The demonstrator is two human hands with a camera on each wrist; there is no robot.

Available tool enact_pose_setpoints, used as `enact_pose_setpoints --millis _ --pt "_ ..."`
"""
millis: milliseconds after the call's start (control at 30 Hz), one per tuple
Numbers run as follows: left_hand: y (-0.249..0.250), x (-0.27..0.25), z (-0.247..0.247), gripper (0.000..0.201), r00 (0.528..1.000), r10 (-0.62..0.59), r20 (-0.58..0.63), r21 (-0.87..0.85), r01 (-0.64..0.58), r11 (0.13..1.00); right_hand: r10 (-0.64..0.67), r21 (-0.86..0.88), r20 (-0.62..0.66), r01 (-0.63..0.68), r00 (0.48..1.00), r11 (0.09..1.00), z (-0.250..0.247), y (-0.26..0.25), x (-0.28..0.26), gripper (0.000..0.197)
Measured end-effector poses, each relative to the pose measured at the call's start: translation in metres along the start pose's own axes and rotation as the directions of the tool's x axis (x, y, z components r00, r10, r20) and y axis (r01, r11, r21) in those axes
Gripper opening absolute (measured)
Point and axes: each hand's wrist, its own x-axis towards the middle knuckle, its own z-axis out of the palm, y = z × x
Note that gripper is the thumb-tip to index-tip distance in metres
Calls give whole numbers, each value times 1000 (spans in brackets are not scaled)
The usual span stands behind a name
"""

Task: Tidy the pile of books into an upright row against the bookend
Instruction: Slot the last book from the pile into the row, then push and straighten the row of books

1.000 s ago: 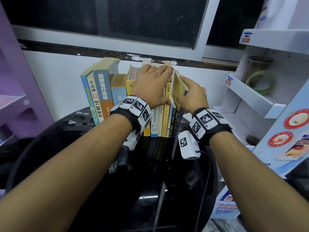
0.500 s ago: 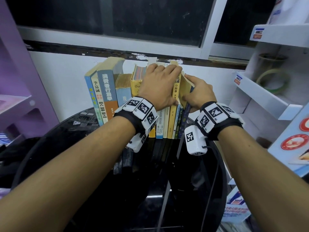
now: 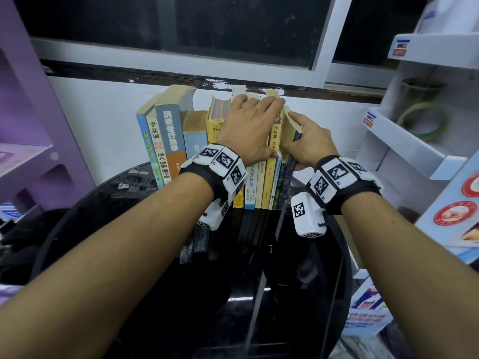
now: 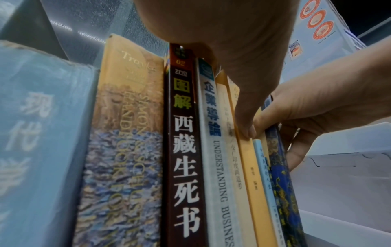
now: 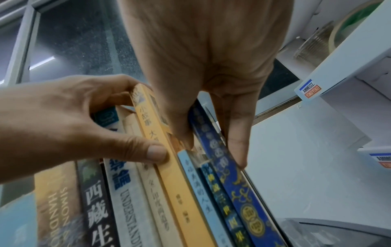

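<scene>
A row of upright books [image 3: 168, 141] stands on a round black glass table [image 3: 116, 203] against the white wall. My left hand [image 3: 252, 125] lies over the tops of the middle books. Its fingers curl behind them and its thumb [image 5: 156, 153] presses the spine of the orange book [image 3: 272, 177]. My right hand [image 3: 304, 141] pinches the thin books at the row's right end. Its thumb is tucked beside the orange book and its fingers [image 5: 237, 142] lie on the outer side of the blue patterned book [image 5: 243, 192]. I cannot make out a bookend.
A purple shelf unit [image 3: 26, 151] stands at the left. A white display rack [image 3: 414, 151] with a roll of green tape [image 3: 425, 120] stands close to the right of the row. A window ledge [image 3: 181, 73] runs above the books.
Both hands keep their hold on the right part of the row. The right hand has edged slightly closer to the left hand, and the head view has shifted a little.
</scene>
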Motion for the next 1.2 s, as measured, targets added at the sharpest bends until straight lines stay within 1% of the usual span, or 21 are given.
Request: enact_pose_setpoints --millis 67,133,167,233,300,400,467,533,600,667,700,767,800,833,867,933,1000,1067,1200 --pt "-2 -1 -1 94 1000 14 -20 -28 -15 999 6 19 15 -7 1000 1000 -5 -3 -3 79" --pt "-6 -5 -2 83 998 24 -63 -83 -29 996 24 64 -3 -24 1000 998 -9 -5 -8 72" --pt "-9 -8 -3 77 995 23 -94 -117 -34 993 39 84 -15 -37 999 996 -11 -4 -10 72" --pt "-17 -17 -6 66 985 -12 -172 -178 -19 984 65 102 -27 -62 998 993 -14 -3 -13 77" --pt "-27 -28 -10 59 965 -91 -244 -242 31 970 79 124 -44 -73 996 990 -18 -3 -17 78" --pt "-48 -48 -16 52 904 -273 -330 -347 153 925 83 178 -63 -71 995 981 -22 -1 -23 70" --pt "-66 -63 -20 52 844 -389 -370 -409 228 884 63 209 -55 -50 997 977 -21 2 -29 64" --pt "-85 -78 -22 56 779 -508 -368 -467 317 825 41 237 -46 -29 998 971 -16 7 -35 62" --pt "-102 -92 -21 59 735 -596 -322 -505 399 766 20 254 -41 -9 999 967 -10 10 -40 61" --pt "-117 -106 -18 62 718 -653 -243 -551 452 702 15 268 -28 -7 999 963 -3 10 -45 58" --pt "-124 -113 -14 65 716 -677 -169 -589 477 652 15 279 -26 -7 1000 960 0 10 -47 58" --pt "-135 -122 -8 74 700 -714 35 -674 544 500 13 303 -42 0 999 953 5 8 -49 59" --pt "-139 -126 -5 78 688 -712 138 -697 579 424 18 309 -51 -1 999 951 7 7 -49 60" --pt "-141 -128 -3 79 689 -690 222 -706 602 373 24 314 -53 -6 998 949 9 7 -49 60" --pt "-142 -131 -3 77 701 -654 285 -710 613 347 30 315 -51 -13 998 949 11 6 -49 60" --pt "-140 -134 -2 63 749 -566 345 -727 594 343 43 315 -46 -26 998 949 16 4 -48 61" --pt "-136 -135 -3 52 777 -506 374 -728 584 360 48 312 -53 -29 997 950 20 3 -48 63" --pt "-134 -135 -1 52 787 -494 371 -716 581 387 47 300 -62 -27 997 954 23 2 -48 62" --pt "-135 -131 3 58 783 -520 340 -702 580 414 34 268 -77 -12 996 963 25 3 -46 60"
